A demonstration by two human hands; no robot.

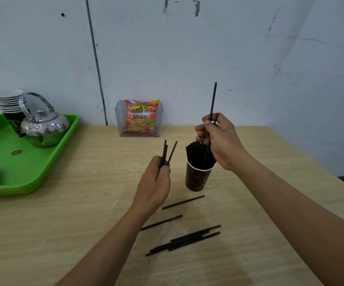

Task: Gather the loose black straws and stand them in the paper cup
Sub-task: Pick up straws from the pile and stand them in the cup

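A dark paper cup (197, 178) stands mid-table, packed with upright black straws (197, 152). My right hand (220, 139) is above the cup's right rim, fingers closed on a single black straw (213, 100) held nearly upright, its lower end among the straws in the cup. My left hand (155, 182), left of the cup, grips a small bunch of straws (168, 150) that stick up from my fist. Several loose straws lie on the table in front: one (183, 202), another (163, 221) partly under my left forearm, and a cluster (185, 240).
A green tray (49, 162) at the left holds a steel kettle (43, 126), a stack of paper cups (10, 102) and a dark object at its near edge. A clear box with a snack packet (140, 118) stands against the wall. The table's right edge (322, 162) runs diagonally.
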